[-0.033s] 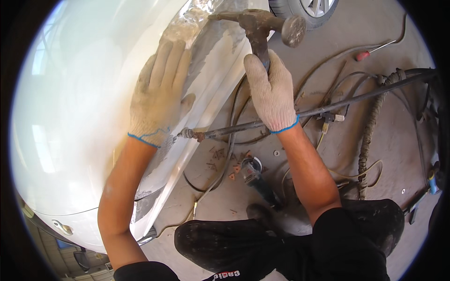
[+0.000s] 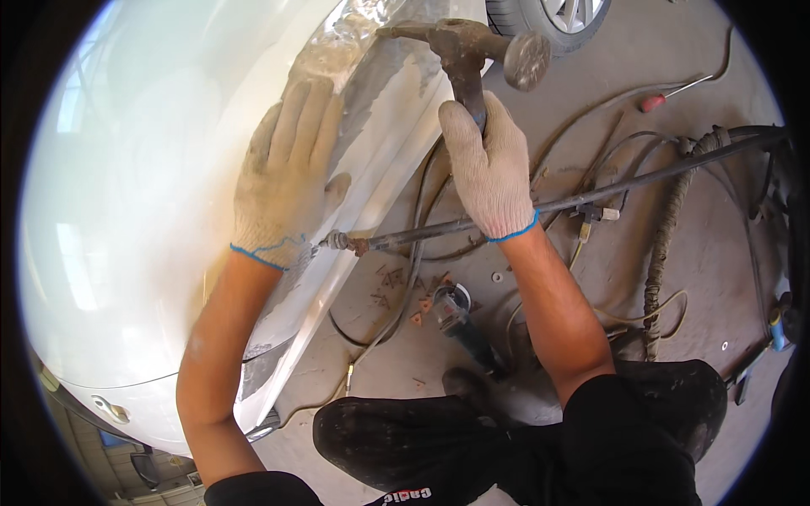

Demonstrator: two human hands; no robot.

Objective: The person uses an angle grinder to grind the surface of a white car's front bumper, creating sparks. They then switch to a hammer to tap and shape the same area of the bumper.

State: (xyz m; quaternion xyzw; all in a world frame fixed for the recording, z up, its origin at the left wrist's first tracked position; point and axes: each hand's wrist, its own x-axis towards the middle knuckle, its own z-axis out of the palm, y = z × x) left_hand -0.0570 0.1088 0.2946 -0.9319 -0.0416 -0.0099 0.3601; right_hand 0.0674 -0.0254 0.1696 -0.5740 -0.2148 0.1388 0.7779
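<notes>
My right hand [image 2: 491, 169], in a pale knitted glove with a blue cuff edge, is closed round the handle of a worn body hammer [image 2: 466, 63]. The hammer's head has a round flat face on the right and a long narrow end on the left. That narrow end reaches to the bare, dented metal of a white car panel [image 2: 135, 253]; whether it touches cannot be told. My left hand [image 2: 291, 169], gloved likewise, lies flat on the panel with fingers stretched out, just below the shiny metal patch [image 2: 333, 42].
A dark bar [image 2: 658, 173] runs from a fitting at the panel's lower edge to the right. Cables and hoses cross the floor. An angle grinder [image 2: 464, 325] lies by my knees, near small brown triangular pieces [image 2: 390, 278]. A red-handled screwdriver [image 2: 654, 103] and a wheel [image 2: 553, 21] are farther off.
</notes>
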